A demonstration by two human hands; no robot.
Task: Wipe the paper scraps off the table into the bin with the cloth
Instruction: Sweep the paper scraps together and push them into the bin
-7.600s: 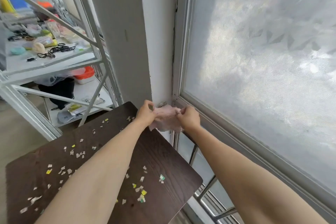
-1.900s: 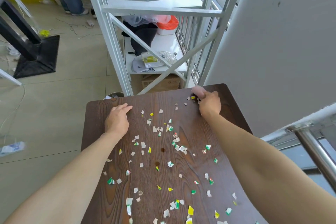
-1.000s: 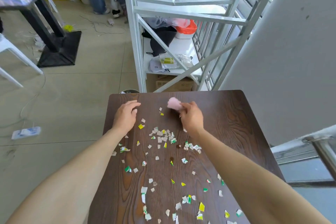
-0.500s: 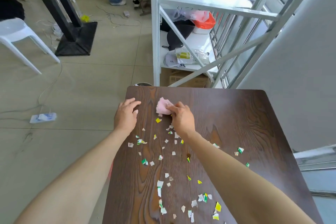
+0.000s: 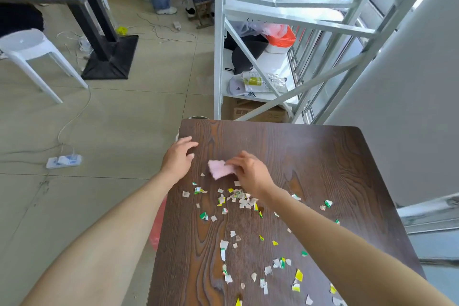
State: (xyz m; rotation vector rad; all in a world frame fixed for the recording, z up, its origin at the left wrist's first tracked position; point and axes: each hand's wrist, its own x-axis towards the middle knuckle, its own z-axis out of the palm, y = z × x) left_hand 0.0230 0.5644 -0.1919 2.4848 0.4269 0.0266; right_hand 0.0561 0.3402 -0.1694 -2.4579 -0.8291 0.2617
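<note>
A dark wooden table (image 5: 310, 161) fills the lower right of the head view. Several white, yellow and green paper scraps (image 5: 238, 200) lie across its middle and near part, with a small cluster just under my right wrist. My right hand (image 5: 250, 172) presses a crumpled pink cloth (image 5: 219, 169) onto the tabletop near the left side. My left hand (image 5: 180, 158) rests flat at the table's left edge, fingers spread, holding nothing. A red bin liner (image 5: 157, 226) shows below the table's left edge, mostly hidden by my left forearm.
A white metal shelf rack (image 5: 278, 7) with assorted items stands just beyond the table. A grey wall (image 5: 409, 107) is to the right. On the floor at left are a power strip (image 5: 63, 161) with cables, a white stool (image 5: 29, 49) and a black table base (image 5: 109, 57).
My right hand has dragged the pink cloth from the table's far right corner across to the left side and a little nearer, pushing scraps together. My left hand stays at the left edge.
</note>
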